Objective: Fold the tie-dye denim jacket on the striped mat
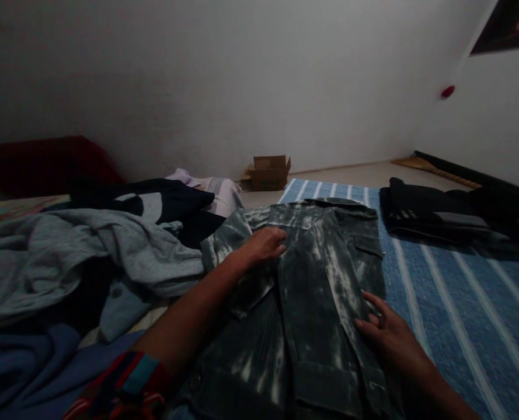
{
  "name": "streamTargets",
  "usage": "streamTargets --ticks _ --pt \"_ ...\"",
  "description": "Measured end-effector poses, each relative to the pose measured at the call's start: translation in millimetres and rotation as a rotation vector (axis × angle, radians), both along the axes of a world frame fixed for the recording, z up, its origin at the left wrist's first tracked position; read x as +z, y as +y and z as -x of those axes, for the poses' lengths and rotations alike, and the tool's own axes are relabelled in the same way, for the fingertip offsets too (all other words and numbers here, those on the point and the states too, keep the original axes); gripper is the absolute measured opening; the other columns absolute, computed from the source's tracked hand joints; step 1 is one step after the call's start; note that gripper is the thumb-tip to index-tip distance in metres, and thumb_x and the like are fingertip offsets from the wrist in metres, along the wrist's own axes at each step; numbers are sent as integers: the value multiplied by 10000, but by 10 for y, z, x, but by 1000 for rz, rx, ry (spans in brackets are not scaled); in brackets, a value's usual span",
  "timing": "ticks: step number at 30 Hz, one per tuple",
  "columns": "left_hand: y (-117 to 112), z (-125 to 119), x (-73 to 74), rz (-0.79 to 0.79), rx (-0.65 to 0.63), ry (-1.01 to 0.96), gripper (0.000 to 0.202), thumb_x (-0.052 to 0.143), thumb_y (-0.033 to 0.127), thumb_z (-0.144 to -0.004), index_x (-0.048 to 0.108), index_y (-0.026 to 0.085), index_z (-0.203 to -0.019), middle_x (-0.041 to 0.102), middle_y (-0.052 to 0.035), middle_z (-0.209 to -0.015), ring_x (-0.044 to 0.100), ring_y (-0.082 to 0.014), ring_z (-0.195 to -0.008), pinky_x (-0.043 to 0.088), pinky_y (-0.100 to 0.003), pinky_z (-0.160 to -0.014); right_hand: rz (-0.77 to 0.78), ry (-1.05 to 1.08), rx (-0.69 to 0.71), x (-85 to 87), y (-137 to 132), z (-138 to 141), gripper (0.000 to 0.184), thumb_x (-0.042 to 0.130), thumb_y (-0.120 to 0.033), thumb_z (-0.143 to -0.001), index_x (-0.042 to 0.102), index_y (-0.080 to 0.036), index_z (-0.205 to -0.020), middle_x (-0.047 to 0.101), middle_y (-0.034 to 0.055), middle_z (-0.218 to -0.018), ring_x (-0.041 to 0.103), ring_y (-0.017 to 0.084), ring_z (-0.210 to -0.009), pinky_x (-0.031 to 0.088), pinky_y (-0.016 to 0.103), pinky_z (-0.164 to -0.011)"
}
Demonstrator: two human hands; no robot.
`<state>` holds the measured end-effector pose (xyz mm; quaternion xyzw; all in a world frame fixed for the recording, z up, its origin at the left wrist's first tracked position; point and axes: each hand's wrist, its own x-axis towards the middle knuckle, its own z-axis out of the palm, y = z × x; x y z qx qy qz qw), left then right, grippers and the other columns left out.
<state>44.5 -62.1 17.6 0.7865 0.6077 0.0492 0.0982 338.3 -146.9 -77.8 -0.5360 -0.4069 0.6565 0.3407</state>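
Observation:
A dark bleach-streaked denim jacket (320,291) lies spread on a blue striped mat (452,315) in front of me. My left hand (263,245) rests on the jacket's left shoulder area, fingers curled down onto the fabric. My right hand (384,329) lies on the jacket's right edge with fingers stretched flat, holding nothing.
A heap of clothes (88,256), grey, dark and blue, lies to the left. Folded black garments (438,213) sit on the mat at the right. A small cardboard box (268,172) stands by the back wall. A red cushion (44,163) is at far left.

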Motion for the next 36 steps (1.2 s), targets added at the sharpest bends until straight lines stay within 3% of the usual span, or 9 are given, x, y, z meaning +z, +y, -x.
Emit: streamTargets --ticks 4,9,12,16,20,24,28,32,36 --pt "-223 -435 -106 -107 -9 -175 278 515 239 -831 606 160 -1082 592 -98 -1212 527 -234 -1148 385 -359 -1012 32 31 36 -3 17 -27 895 750 -412 -632 353 -165 -1395 694 64 -891 668 266 -824 525 374 -756" --pt "-457 -894 -389 -51 3 -125 520 499 398 -883 455 119 -1319 324 -163 -1493 202 -292 -1412 193 -464 -1145 22 112 60 22 23 -28 936 748 -391 -649 283 -159 -1428 700 71 -877 669 268 -793 522 378 -721" --pt "-466 -939 -590 14 58 -31 694 433 525 -894 339 79 -1417 207 -179 -1539 73 -292 -1438 93 -490 -1163 13 95 56 8 16 -16 903 736 -381 -646 318 -170 -1418 691 43 -822 662 245 -746 515 348 -692" --pt "-415 -825 -825 24 67 21 772 346 605 -892 237 113 -1476 140 -145 -1559 55 -285 -1439 89 -498 -1160 -17 3 40 -70 15 16 821 707 -380 -644 400 -185 -1380 640 -8 -689 627 214 -622 491 313 -598" --pt "-402 -751 -919 -4 50 30 770 321 625 -887 210 159 -1491 134 -127 -1561 65 -296 -1436 105 -532 -1148 -82 -67 89 -128 26 4 748 680 -370 -656 456 -169 -1341 592 -23 -612 601 204 -580 452 284 -548" --pt "-406 -764 -844 8 46 15 769 381 613 -872 226 179 -1487 163 -141 -1553 97 -316 -1431 126 -573 -1131 -335 -390 172 -57 119 -107 576 614 -387 -732 546 -177 -1263 575 -21 -570 577 206 -570 412 290 -549" --pt "-344 -785 -748 -64 67 1 743 450 597 -850 307 188 -1453 162 -144 -1554 100 -312 -1432 132 -575 -1130 -584 -664 154 165 397 -87 392 525 -449 -811 640 -216 -1105 648 21 -703 612 220 -648 422 316 -613" --pt "-253 -792 -787 -92 102 7 766 448 607 -844 304 169 -1455 145 -156 -1556 82 -312 -1435 105 -579 -1135 -897 -803 225 376 840 221 303 471 -344 -867 635 -197 -1076 660 67 -973 623 226 -833 440 320 -728" --pt "-217 -784 -905 -80 91 -5 829 430 665 -814 272 188 -1473 149 -157 -1555 77 -349 -1430 86 -636 -1107 -1096 -941 412 418 1366 631 280 436 -224 -894 608 -180 -1110 612 87 -1108 571 219 -1001 425 301 -839"
